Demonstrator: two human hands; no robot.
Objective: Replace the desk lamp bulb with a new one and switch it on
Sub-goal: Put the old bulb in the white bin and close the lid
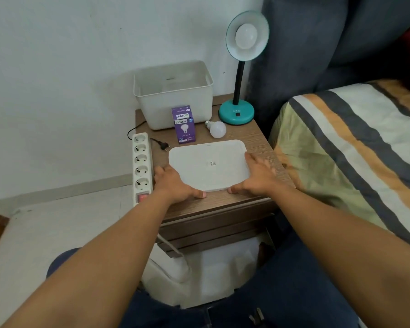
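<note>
White lid (pixel 208 165) gripped by two hands' fingers (pixel 250 159); one loose bulb (pixel 217 129), one lamp (pixel 240 67).

Both hands, the left hand (pixel 175 185) and the right hand (pixel 256 178), grip the white lid (pixel 208 164) lying flat on the wooden nightstand (pixel 258 138), near the loose bulb (pixel 217 129).

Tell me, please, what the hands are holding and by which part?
Both hands grip the white lid lying flat on the table: left hand at its near-left corner, right hand at its near-right corner.
</note>
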